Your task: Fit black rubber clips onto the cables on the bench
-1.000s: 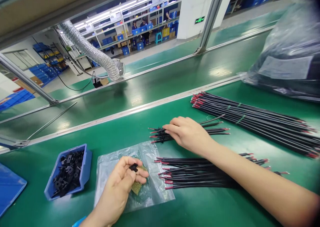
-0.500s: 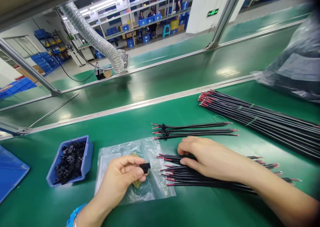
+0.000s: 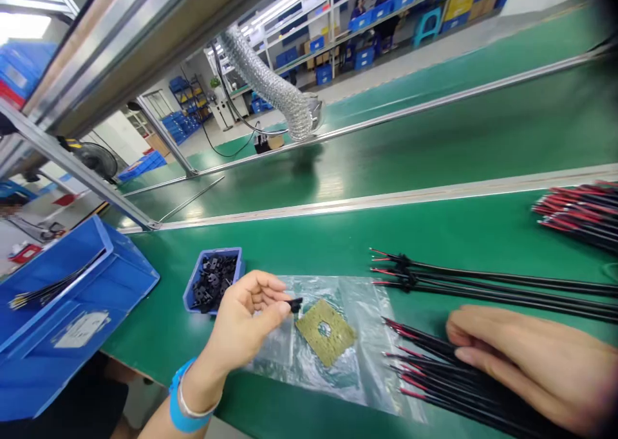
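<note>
My left hand (image 3: 244, 323) pinches a small black plastic piece (image 3: 295, 305) between thumb and fingertips, above a clear plastic bag (image 3: 376, 368). On that bag lies a flat yellowish sponge (image 3: 313, 329) with a hole in its middle. My right hand (image 3: 526, 355) rests on a group of black cables (image 3: 449, 381) with red and silver tips; its fingers are curled around a cable in the upper part. Just beyond lie a few cables (image 3: 483, 278) with black pieces (image 3: 404, 273) fitted near their left ends.
A small blue box (image 3: 239, 268) of black parts stands behind my left hand. A large blue bin (image 3: 130, 265) holding cables is at the left. A thick cable bundle (image 3: 579, 214) lies at the far right. A silver duct (image 3: 270, 78) hangs beyond the bench.
The view has swung left, so the bench things appear farther right and the large blue bin shows more. My left hand still holds the black piece; my right hand stays at the cables.
</note>
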A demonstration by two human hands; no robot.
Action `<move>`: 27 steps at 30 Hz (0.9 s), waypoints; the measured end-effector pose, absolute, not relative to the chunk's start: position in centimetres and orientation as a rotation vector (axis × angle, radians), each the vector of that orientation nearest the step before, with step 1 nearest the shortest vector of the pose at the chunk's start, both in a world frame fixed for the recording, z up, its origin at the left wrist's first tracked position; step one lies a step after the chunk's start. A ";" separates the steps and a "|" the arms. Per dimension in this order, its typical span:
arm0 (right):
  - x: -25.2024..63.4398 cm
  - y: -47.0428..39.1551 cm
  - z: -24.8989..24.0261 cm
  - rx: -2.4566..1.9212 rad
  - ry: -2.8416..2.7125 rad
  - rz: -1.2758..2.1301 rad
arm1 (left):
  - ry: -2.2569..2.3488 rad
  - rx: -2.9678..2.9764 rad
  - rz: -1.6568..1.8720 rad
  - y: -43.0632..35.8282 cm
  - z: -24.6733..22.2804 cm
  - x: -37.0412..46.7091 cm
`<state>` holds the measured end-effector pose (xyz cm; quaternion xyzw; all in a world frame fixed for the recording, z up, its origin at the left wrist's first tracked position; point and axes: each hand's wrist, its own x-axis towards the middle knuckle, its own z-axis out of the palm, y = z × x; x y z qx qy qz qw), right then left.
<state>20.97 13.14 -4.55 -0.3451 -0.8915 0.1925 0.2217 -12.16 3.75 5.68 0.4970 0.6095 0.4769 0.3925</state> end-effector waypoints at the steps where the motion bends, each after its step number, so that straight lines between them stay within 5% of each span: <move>1: 21.1 13.3 -4.4 -0.927 -2.485 0.577 | 1.655 1.361 1.176 3.2 5.6 -12.5; 5: 20.8 12.9 -2.0 -0.994 -2.418 0.695 | 1.863 1.842 0.954 1.8 3.5 -11.5; 10: 18.8 11.4 0.6 -0.865 -2.328 0.456 | 1.704 2.540 0.577 1.9 0.5 -7.8; 17: 17.5 9.9 0.9 -0.737 -2.398 0.299 | 1.688 2.637 0.302 2.5 0.9 -6.3; 27: 15.8 7.5 1.6 -0.556 -2.294 0.322 | 1.454 0.866 1.307 0.0 1.9 -6.3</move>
